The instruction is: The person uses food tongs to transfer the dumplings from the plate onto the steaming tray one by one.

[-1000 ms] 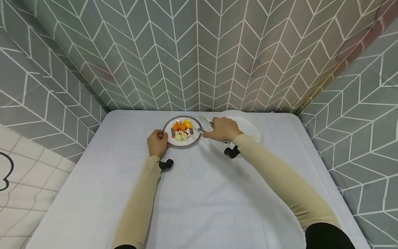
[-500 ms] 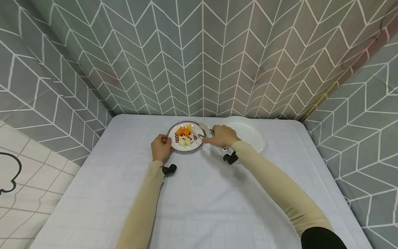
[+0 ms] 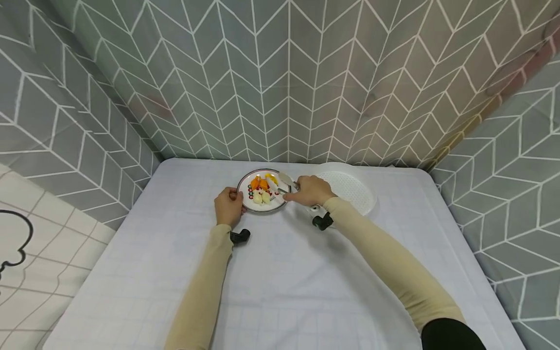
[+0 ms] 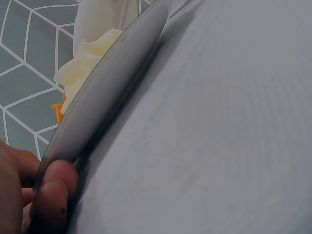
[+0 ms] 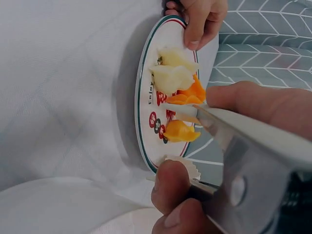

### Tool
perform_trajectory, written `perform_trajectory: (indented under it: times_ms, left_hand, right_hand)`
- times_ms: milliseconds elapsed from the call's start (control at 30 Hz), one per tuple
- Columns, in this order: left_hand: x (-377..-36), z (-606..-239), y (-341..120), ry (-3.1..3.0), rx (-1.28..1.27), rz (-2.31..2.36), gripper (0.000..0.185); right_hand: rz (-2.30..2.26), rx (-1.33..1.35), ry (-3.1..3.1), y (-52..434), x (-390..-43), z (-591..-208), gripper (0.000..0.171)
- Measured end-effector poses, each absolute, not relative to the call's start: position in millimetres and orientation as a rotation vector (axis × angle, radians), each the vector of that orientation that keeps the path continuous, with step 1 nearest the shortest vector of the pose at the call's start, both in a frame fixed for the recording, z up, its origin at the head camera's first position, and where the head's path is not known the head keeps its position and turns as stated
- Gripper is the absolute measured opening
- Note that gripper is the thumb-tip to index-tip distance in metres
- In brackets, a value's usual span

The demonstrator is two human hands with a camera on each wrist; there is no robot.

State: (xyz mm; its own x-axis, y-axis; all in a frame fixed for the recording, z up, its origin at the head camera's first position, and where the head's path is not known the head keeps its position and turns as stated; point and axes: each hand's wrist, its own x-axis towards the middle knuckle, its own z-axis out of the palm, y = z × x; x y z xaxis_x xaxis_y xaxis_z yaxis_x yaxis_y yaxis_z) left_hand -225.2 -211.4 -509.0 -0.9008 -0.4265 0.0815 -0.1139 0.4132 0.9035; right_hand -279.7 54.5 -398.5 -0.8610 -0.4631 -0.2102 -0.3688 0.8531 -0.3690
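My left hand (image 3: 229,206) grips the left rim of a round white plate (image 4: 114,80), with fingertips (image 4: 58,178) curled under its edge. On the plate lie pale yellow dumpling-shaped pieces (image 5: 173,78), orange pieces (image 5: 189,92) and a yellow piece (image 5: 179,130). My right hand (image 3: 311,190) holds metal tongs (image 5: 239,187) with whitish ends, spread apart. One end reaches over the plate beside the orange and yellow pieces; the other, scalloped, is near the plate's right rim. Nothing shows between the ends.
A white round tray (image 3: 350,189) with a dotted base stands right of the plate, partly under my right hand and forearm. The white-covered table (image 3: 280,282) ends at grey patterned curtains (image 3: 271,87) behind and at the sides.
The tongs' ends have moved left, so one now reaches over the plate. My left hand keeps its grip on the rim. The head view has shifted slightly.
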Motion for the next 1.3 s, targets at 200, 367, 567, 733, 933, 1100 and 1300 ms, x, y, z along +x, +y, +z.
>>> perform_trajectory:
  times_ms: [200, 367, 567, 733, 933, 1100, 1300]
  left_hand:
    - [-224.9, -509.5, -204.8, -2.391, 0.476, -1.520, 0.027]
    - [-226.3, -510.2, -201.0, -2.388, 0.464, -1.508, 0.027]
    - [-228.3, -511.5, -197.8, -2.381, 0.458, -1.504, 0.027]
    - [-228.1, -511.5, -196.7, -2.386, 0.473, -1.506, 0.028]
    - [-227.5, -509.4, -200.5, -2.386, 0.498, -1.516, 0.029]
    - [-227.7, -508.8, -206.2, -2.390, 0.500, -1.497, 0.029]
    - [-228.0, -506.9, -212.4, -2.393, 0.490, -1.483, 0.029]
  right_hand:
    - [-0.462, -0.596, 2.728, 57.1, -278.2, -406.3, 0.066]
    - [-0.463, -0.609, 2.738, 59.2, -278.9, -407.4, 0.064]
    - [-0.468, -0.577, 2.718, 66.2, -278.2, -399.5, 0.050]
    - [-0.475, -0.584, 2.721, 80.9, -278.0, -377.5, 0.046]
    - [-0.404, -0.635, 2.763, 110.4, -278.4, -340.8, 0.053]
    - [-0.362, -0.626, 2.783, 138.3, -279.1, -320.4, 0.049]
    - [-0.361, -0.556, 2.812, 168.8, -278.8, -316.7, 0.049]
